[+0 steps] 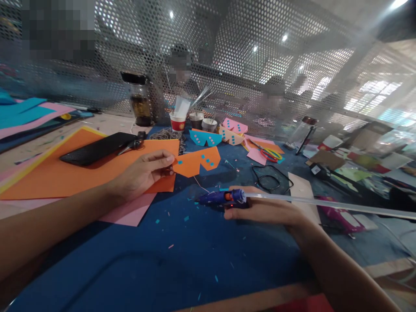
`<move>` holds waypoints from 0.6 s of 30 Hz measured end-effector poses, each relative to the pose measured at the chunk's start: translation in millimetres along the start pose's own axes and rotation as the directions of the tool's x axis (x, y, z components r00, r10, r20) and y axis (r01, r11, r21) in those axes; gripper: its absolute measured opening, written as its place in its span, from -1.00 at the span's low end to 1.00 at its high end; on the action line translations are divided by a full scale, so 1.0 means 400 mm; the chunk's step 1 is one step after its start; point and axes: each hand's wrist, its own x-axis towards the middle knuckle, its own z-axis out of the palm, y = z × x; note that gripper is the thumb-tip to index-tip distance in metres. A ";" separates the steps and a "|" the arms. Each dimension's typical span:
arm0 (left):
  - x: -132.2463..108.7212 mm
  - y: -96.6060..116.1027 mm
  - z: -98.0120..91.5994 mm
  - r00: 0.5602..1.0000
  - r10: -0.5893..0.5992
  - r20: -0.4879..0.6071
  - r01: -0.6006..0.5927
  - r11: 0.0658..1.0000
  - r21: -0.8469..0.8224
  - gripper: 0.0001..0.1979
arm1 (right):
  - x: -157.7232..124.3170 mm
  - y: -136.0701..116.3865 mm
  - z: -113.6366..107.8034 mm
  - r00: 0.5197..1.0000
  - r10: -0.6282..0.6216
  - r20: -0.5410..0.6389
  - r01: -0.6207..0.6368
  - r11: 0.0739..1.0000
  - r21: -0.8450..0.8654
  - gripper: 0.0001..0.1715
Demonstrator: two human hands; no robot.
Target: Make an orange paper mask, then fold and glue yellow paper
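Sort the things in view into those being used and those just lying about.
In use:
orange cutout, in left hand
blue glue gun and its clear stick, in right hand

Apparently lying about:
scissors
black flat object
dark-lidded jar

The orange paper mask point(190, 166) is shaped like glasses, with small blue squares point(208, 160) on both lobes and a notch in its lower edge. The left hand point(146, 171) pinches it by its nine o'clock end. Toward five o'clock from it, the blue glue gun point(212, 197) is in the right hand point(263, 207), its nozzle pointing to nine o'clock; a clear glue stick point(292, 199) extends behind toward three o'clock.
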 end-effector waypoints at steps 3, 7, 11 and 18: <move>0.000 -0.001 -0.002 1.000 0.002 0.001 -0.002 1.000 0.005 -0.90 | 0.000 0.002 -0.002 0.999 0.023 0.029 -0.022 0.999 -0.036 -0.66; -0.001 0.001 -0.001 1.000 0.004 0.005 -0.004 1.000 0.009 -0.88 | -0.002 0.000 -0.005 0.999 0.036 0.035 -0.035 0.999 -0.042 -0.65; -0.001 0.003 0.001 1.000 0.004 0.011 -0.004 1.000 0.007 -0.87 | -0.003 0.001 -0.007 1.000 0.019 0.025 -0.018 1.000 -0.020 -0.64; 0.002 -0.002 -0.005 1.000 0.005 0.015 -0.005 1.000 0.011 -0.88 | -0.003 0.001 0.000 1.000 -0.018 -0.022 0.017 0.999 -0.046 -0.74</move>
